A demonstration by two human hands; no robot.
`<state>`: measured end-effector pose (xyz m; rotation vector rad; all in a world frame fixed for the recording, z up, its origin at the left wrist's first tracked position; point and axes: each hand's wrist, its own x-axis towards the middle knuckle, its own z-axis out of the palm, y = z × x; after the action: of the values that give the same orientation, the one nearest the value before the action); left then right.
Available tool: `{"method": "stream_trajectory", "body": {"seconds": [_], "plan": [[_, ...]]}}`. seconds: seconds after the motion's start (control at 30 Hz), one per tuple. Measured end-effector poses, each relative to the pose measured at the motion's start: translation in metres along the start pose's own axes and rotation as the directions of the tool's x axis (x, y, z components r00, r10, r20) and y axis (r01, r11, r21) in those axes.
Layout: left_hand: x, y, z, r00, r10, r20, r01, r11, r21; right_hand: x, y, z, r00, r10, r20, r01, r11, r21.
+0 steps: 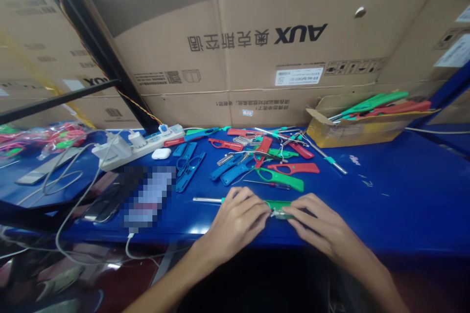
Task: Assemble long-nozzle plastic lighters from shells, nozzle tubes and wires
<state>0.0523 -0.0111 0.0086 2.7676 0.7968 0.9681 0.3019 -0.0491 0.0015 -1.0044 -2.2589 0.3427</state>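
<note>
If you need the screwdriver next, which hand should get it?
Probably the right hand. It looks closer to the screwdriver's handle, which points to the right side. The left hand could keep hold of the green lighter casing, near its metal tube.

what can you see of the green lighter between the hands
The green lighter lies roughly level near the table's front edge. A shiny, metal-looking rod points left, with a teal collar beside the left hand. Its body looks like plastic; a small clear-looking part shows along its near side. The fingers of the left hand and right hand cover much of it, so I can't tell whether it rests on the table.
</note>
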Motion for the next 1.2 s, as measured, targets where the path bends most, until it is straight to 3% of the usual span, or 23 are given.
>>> {"method": "stream_trajectory", "body": {"seconds": [0.63,1.2], "plan": [[0.0006,0.0006,0.0011,0.999,0.024,-0.028,-0.023,1.0,0.018,0.0007,0.0,-0.0009,0.999,0.015,0.04,-0.017,0.999,0.045],[-0.0016,0.0027,0.0017,0.993,0.115,-0.018,-0.111,0.983,0.146,0.0009,0.0001,-0.003,0.995,0.006,0.099,-0.011,0.999,0.048]]}}
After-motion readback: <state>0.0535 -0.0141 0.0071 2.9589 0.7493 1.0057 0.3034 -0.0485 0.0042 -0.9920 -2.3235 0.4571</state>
